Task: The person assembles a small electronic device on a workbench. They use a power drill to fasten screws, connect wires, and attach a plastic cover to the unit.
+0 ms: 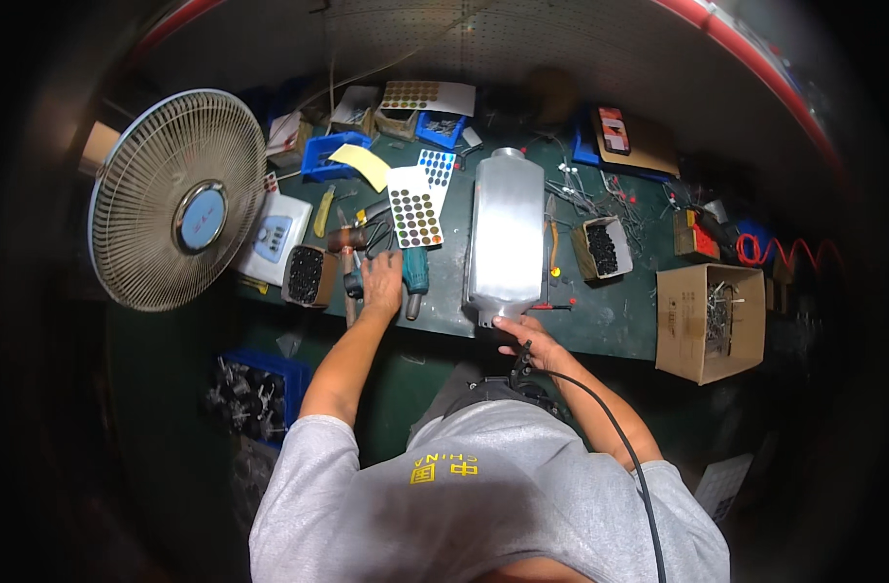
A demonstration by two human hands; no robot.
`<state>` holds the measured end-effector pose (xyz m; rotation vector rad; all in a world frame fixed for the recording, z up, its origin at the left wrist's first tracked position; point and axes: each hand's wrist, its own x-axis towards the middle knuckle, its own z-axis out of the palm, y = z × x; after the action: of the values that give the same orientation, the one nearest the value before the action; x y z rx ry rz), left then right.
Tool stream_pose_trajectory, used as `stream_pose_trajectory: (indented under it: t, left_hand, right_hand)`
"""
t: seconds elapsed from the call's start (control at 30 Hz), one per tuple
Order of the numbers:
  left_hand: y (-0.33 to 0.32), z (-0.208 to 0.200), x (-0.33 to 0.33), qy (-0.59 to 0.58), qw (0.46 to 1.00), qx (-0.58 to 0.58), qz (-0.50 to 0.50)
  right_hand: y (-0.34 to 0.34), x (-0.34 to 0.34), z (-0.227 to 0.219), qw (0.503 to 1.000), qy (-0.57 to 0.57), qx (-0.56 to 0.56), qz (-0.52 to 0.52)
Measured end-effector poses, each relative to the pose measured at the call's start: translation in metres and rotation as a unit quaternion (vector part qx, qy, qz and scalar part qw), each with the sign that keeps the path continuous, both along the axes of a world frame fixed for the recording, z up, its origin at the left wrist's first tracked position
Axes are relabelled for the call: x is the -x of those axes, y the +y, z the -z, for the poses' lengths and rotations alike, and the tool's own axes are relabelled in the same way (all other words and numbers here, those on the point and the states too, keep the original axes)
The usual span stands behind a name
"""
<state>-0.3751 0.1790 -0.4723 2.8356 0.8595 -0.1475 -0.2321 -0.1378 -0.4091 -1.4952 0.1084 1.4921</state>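
Note:
A long silver metal casing point(506, 231) lies lengthwise on the dark green workbench point(610, 321). My right hand point(524, 337) touches its near end at the bench's front edge, fingers under the corner. My left hand point(381, 282) rests on a pile of hand tools, over a teal-handled power tool point(414, 275) and a dark tool beside it; whether it grips one I cannot tell. A sheet of coloured round stickers point(414, 206) lies just beyond that hand.
A white table fan point(179, 199) stands at the left. Small boxes of black parts point(305, 275) point(601, 248) sit on the bench, an open cardboard box point(711, 321) of metal parts at right. Blue bins point(330, 155), loose wires and a coiled red hose point(785, 251) lie behind.

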Motion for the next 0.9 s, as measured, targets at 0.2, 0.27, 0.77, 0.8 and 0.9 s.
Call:
stream_pose_trajectory:
  t: [0.2, 0.27, 0.77, 0.8, 0.9]
  left_hand:
    - [0.013, 0.004, -0.014, 0.079, 0.996, -0.022, 0.02]
    - [0.01, -0.033, -0.006, 0.07, 0.997, 0.025, 0.035]
    - [-0.067, -0.301, 0.059, -0.197, 0.939, 0.252, 0.125]
    - [-0.073, -0.312, 0.047, -0.172, 0.941, 0.25, 0.147]
    - [-0.108, -0.333, 0.013, -0.134, 0.929, 0.306, 0.162]
  right_hand:
    - [-0.008, -0.004, 0.007, 1.0, 0.02, -0.008, -0.008]
    - [-0.005, 0.001, 0.002, 1.0, 0.003, 0.001, -0.003]
    - [-0.007, -0.003, 0.021, 0.998, 0.002, -0.044, -0.034]
    - [-0.01, -0.005, 0.021, 0.998, 0.002, -0.049, -0.034]
    - [-0.009, -0.006, 0.029, 0.998, -0.009, -0.057, -0.034]
